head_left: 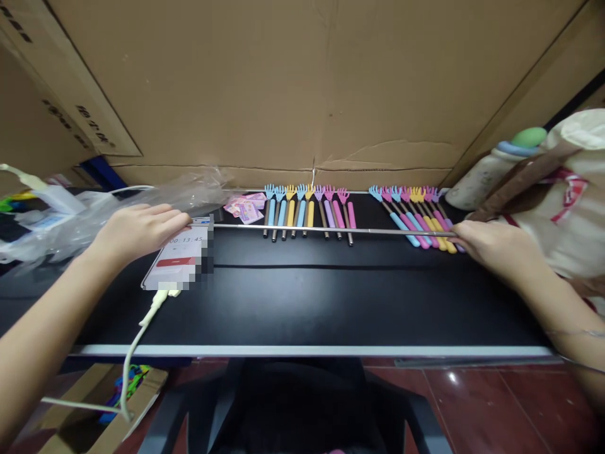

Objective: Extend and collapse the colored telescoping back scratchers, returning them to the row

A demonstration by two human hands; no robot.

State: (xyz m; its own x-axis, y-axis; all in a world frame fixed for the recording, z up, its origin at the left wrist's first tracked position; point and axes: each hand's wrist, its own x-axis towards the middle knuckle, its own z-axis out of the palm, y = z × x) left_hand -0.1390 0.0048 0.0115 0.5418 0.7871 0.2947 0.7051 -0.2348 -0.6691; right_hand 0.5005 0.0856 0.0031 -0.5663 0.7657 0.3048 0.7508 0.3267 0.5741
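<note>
A long, thin telescopic metal rod (pixel 331 229) stretches level above the black desk, pulled out between my two hands. My left hand (pixel 142 230) is closed on its left end, above a phone (pixel 172 255) with a cable plugged in. At the other end my right hand (pixel 486 246) pinches the rod; whatever lies inside the fingers is hidden. Behind the rod lies a row of small back scratchers (pixel 301 214) with claw heads in blue, yellow, purple and pink. A second, slanted group of back scratchers (pixel 420 221) overlaps near my right hand.
Pink printed cards (pixel 248 207) and a crumpled clear plastic bag (pixel 174 195) lie at the back left. A bottle (pixel 479 176) and a cream cloth bag (pixel 562 208) stand on the right. Cardboard (pixel 283 82) walls the back. Below are a chair (pixel 307 403) and an open box (pixel 142 403).
</note>
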